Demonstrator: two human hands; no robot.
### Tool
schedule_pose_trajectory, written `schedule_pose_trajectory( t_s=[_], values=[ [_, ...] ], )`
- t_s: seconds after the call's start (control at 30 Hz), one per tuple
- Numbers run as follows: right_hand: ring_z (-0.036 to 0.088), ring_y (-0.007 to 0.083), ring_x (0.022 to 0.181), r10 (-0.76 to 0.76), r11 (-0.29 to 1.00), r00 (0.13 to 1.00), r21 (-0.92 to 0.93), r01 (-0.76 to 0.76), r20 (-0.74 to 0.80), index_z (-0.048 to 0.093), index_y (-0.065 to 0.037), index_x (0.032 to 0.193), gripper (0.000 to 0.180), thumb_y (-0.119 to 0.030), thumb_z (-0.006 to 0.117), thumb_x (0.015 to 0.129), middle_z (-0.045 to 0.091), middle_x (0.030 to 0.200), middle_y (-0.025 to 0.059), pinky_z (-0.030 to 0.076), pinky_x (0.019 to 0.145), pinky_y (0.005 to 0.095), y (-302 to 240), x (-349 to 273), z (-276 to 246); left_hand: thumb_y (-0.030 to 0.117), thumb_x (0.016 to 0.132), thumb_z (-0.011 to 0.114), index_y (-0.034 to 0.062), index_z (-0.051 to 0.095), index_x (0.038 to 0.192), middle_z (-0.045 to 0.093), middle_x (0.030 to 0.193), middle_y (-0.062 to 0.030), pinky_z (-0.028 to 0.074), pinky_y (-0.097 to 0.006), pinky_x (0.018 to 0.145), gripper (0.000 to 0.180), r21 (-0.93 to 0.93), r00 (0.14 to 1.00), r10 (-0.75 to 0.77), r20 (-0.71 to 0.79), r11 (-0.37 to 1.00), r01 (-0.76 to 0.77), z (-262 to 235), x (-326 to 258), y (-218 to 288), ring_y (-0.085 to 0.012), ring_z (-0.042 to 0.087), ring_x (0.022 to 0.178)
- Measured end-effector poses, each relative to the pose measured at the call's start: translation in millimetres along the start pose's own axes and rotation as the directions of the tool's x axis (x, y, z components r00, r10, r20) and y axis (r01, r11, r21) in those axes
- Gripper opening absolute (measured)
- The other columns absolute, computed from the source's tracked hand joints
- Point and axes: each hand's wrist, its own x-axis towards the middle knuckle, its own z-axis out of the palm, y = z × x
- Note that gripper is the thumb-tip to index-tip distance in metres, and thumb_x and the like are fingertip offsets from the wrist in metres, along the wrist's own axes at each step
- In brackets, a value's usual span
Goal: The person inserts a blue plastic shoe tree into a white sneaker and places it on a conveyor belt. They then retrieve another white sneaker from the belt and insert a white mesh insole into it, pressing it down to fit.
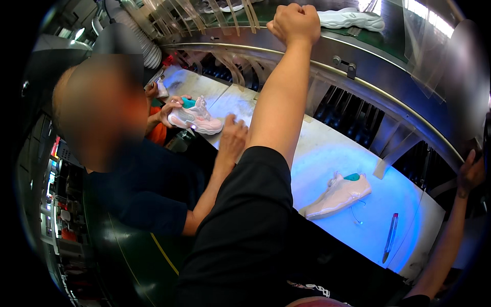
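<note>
My left arm reaches up across the table, and my left hand (295, 24) is closed in a fist over the edge of the raised conveyor. Anything inside the fist is hidden. Just right of it, a white shoe (350, 19) lies on the green belt. At the far right, my right hand (470, 174) is raised by the conveyor's curved rail; it is dark, and its grip is unclear. Between my arms, a pale sneaker (340, 194) with a teal lining rests on the blue-lit table. A slim pen (391, 238) lies to its right.
At left, a co-worker in a dark shirt (148, 189) handles another pale sneaker (197, 116) over the white table (319, 138). The conveyor's metal rail (368, 79) runs along the far side, with clear plastic strips (391, 156) hanging below. A thin thread (355, 212) lies near the sneaker.
</note>
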Motion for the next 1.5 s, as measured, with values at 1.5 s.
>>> schedule_pose_trajectory(
  t_s=[1.5],
  values=[
    [0.055,0.0367,0.134,0.095,0.995,0.994,-0.031,-0.094,0.051,0.059,-0.004,0.145,0.055,-0.04,0.061,0.103,0.061,0.139,0.0191,0.036,0.119,0.053,11.6,-10.2,-1.9,0.045,0.088,0.06,0.0078,0.078,0.079,0.077,0.094,-0.0186,0.051,-0.056,0.087,0.043,-0.047,0.999,-0.001,-0.033,0.999,-0.001,28.0,-3.0,-7.9,-0.0436,0.071,0.092]
  ],
)
